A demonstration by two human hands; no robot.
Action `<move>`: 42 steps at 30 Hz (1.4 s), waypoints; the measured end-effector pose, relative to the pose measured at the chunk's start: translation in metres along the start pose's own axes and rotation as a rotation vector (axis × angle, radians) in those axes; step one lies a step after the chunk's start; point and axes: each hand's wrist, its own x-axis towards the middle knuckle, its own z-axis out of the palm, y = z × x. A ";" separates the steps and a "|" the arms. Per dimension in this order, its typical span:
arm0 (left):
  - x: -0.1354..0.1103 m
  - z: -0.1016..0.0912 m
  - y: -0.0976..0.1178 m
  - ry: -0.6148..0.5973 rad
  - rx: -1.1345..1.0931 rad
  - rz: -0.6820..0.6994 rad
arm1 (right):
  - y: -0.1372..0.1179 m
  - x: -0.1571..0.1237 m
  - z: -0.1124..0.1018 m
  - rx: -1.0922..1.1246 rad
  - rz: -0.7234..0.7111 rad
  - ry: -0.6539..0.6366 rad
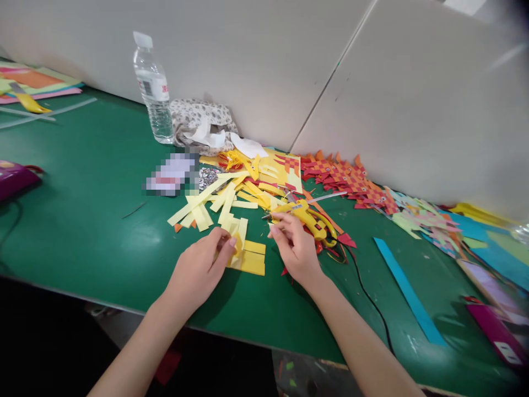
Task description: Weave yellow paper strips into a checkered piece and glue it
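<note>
Yellow paper (241,242) in curled left hand (203,266)

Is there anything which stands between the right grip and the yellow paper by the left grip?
Nothing visible: only green table shows between the right grip and the yellow paper. The glue gun lies farther back, outside that gap.

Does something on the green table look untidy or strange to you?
Yes, slightly: the pale yellow strips lie crisscross in a loose heap, and the yellow glue gun lies at their edge, close to the right hand. I see no spill.
</note>
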 end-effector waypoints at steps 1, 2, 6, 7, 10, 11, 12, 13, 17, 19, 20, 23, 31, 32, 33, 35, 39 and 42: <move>-0.001 0.000 0.001 0.003 -0.023 0.002 | -0.001 0.000 0.000 -0.047 0.002 -0.040; -0.001 -0.001 0.001 0.009 -0.044 0.006 | -0.002 -0.001 -0.001 -0.085 0.000 -0.088; 0.000 0.000 0.000 0.008 -0.035 0.016 | -0.006 -0.002 0.001 -0.130 -0.019 -0.209; 0.001 0.000 -0.001 0.003 -0.011 0.017 | -0.006 -0.002 0.001 -0.125 -0.018 -0.206; 0.003 0.004 -0.006 -0.013 0.060 0.032 | -0.004 -0.002 0.003 -0.127 -0.014 -0.159; 0.003 0.005 -0.007 -0.016 0.087 0.049 | -0.003 -0.002 0.003 -0.132 -0.016 -0.140; 0.003 0.006 -0.008 -0.015 0.117 0.071 | -0.003 -0.002 0.003 -0.138 -0.020 -0.129; 0.003 0.006 -0.008 -0.012 0.149 0.096 | -0.002 -0.002 0.004 -0.144 -0.023 -0.123; 0.002 0.008 -0.007 0.007 0.230 0.161 | 0.000 -0.002 0.004 -0.179 -0.040 -0.123; 0.002 0.009 -0.007 0.011 0.238 0.165 | 0.001 -0.002 0.005 -0.198 -0.054 -0.131; 0.002 0.009 -0.007 0.012 0.239 0.164 | 0.001 -0.002 0.006 -0.208 -0.064 -0.138; 0.003 0.009 -0.008 0.015 0.239 0.158 | 0.000 -0.004 0.007 -0.221 -0.160 -0.206; 0.003 0.008 -0.007 0.011 0.232 0.141 | -0.007 -0.006 0.005 -0.293 -0.437 -0.393; 0.003 0.008 -0.007 0.010 0.232 0.140 | -0.007 -0.005 0.005 -0.317 -0.449 -0.397; 0.003 0.008 -0.007 0.009 0.230 0.140 | -0.007 -0.005 0.005 -0.341 -0.461 -0.395; 0.004 0.009 -0.007 0.007 0.225 0.140 | -0.007 -0.004 0.004 -0.381 -0.485 -0.386; 0.003 0.008 -0.007 0.007 0.213 0.139 | -0.008 -0.004 0.000 -0.431 -0.520 -0.363; 0.003 0.008 -0.007 0.008 0.207 0.136 | -0.009 -0.004 -0.001 -0.454 -0.524 -0.350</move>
